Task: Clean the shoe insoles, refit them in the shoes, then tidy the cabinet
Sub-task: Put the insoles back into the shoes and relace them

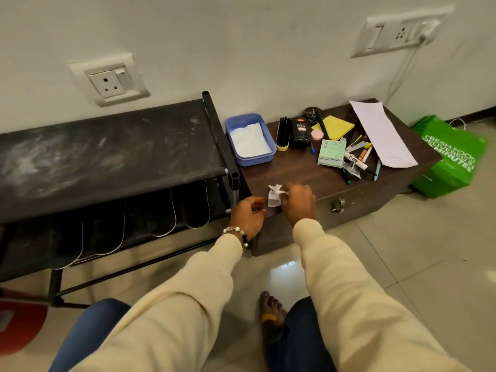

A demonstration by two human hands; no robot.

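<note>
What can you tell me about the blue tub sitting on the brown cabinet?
The blue tub is a shallow rectangular container with rounded corners and a raised rim, plastic by its look, with no lid on it. It sits flat on the back left part of the brown cabinet, hard by the black rack's post; whether they touch is unclear. Inside lies something white, crumpled like tissue or cloth. Neither hand touches it.

White wall (241, 36) with sockets, glossy beige tiled floor (416, 251).
</note>
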